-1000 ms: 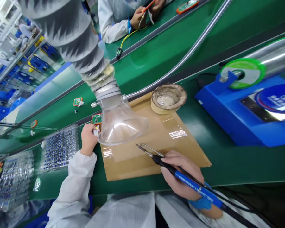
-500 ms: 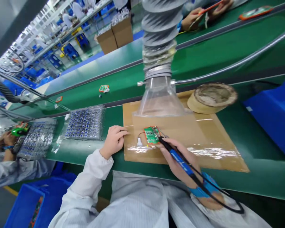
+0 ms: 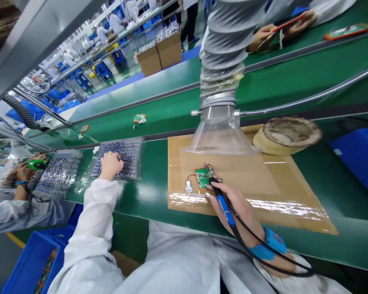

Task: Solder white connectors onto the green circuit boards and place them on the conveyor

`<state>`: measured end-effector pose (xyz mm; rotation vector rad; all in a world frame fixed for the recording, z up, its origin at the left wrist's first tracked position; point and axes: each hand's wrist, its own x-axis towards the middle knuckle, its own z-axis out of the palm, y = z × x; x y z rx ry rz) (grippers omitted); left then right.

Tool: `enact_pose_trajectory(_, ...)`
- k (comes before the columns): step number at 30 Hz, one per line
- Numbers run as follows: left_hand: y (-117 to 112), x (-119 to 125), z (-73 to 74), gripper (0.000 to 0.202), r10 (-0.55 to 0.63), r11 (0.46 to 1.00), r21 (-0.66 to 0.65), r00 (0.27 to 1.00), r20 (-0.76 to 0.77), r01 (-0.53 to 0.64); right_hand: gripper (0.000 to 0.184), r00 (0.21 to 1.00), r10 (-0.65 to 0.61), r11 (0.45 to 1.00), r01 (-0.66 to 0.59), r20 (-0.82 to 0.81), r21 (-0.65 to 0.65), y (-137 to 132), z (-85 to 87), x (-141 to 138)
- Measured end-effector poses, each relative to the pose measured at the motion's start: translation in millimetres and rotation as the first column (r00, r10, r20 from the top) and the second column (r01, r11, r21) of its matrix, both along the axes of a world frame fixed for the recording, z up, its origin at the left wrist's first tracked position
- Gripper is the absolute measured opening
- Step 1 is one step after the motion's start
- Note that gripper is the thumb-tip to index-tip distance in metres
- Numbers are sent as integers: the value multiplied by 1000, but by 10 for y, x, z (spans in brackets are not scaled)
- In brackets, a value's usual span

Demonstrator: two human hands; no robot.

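My right hand [image 3: 236, 210] is closed around a blue and black soldering iron [image 3: 222, 200], whose tip rests at a small green circuit board [image 3: 203, 178] on a taped cardboard mat [image 3: 263, 179]. A short wire with a white connector [image 3: 188, 187] lies beside the board. My left hand [image 3: 110, 164] reaches left onto a clear blister tray of small blue parts [image 3: 125, 153], fingers curled down on it; whether it holds a part is hidden.
A clear fume-extraction hood [image 3: 221, 130] on a grey hose hangs just behind the board. A round solder-tip cleaner [image 3: 290, 134] sits at the mat's far right, a blue box [image 3: 358, 159] beyond. Another tray [image 3: 59, 173] lies left, near a co-worker's hands [image 3: 20, 173]. A blue crate [image 3: 27, 265] stands below.
My left hand left the mat's edge and moved left onto the parts tray. The right hand kept the iron at the board. The view shifted slightly.
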<state>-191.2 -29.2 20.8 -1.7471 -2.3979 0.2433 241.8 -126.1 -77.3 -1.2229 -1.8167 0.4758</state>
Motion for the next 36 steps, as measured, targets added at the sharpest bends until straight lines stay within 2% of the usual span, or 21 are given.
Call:
enact_pose_trajectory(3,6,-30,82,16,-32,999,-11,999,21,33,33,999,-28,999,26,42,48,-5,12,3)
enact_pose_trajectory(6,-60,11,124,12,-140,976,174,989,56,128,30,997,-31,997,25,74,75,-7,53,4)
enact_pose_trajectory(9,-190,213,71,12,-289,878,442,940,184,183,29,995,-35,995,26,88,92,-1,79,4)
enact_pose_trajectory(11,-292,471,-13,12,-406,800,580,849,338,151,30,995,-47,995,39,84,96,-1,80,10)
enact_pose_trajectory(12,-339,634,-64,12,-461,769,630,777,429,109,31,995,-55,994,47,80,97,-3,79,15)
enact_pose_trajectory(14,-410,1001,-177,13,-547,745,667,562,620,-10,32,995,-70,994,62,73,95,-8,82,22)
enact_pose_trajectory(15,-430,1191,-232,15,-566,758,648,418,711,-76,32,994,-78,993,71,72,93,-8,87,22)
enact_pose_trajectory(17,-448,1550,-324,22,-573,805,579,84,816,-132,32,993,-94,992,87,72,91,-4,110,7)
enact_pose_trajectory(19,-447,1849,-381,26,-448,894,440,-196,872,-85,31,992,-103,991,97,68,88,5,143,-24)
enact_pose_trajectory(20,-445,1968,-396,27,-341,937,349,-282,897,-25,30,993,-102,992,97,63,87,9,160,-42)
enact_pose_trajectory(21,-443,2066,-405,28,-221,968,248,-327,919,44,29,993,-97,992,92,59,89,12,174,-57)
enact_pose_trajectory(23,-442,2203,-407,32,-26,984,83,-330,944,159,29,994,-88,992,83,58,96,13,188,-70)
enact_pose_trajectory(26,-445,2300,-392,36,70,978,-17,-251,965,209,31,991,-113,987,104,71,123,10,173,-38)
enact_pose_trajectory(30,-461,2348,-371,30,59,973,-30,-122,991,230,33,985,-153,982,143,77,126,31,146,36)
enact_pose_trajectory(33,-485,2382,-355,24,12,967,5,-66,998,255,31,986,-151,982,141,77,123,55,171,63)
enact_pose_trajectory(36,-524,2423,-335,17,-101,950,97,0,995,297,31,988,-149,988,151,-51,38,47,234,40)
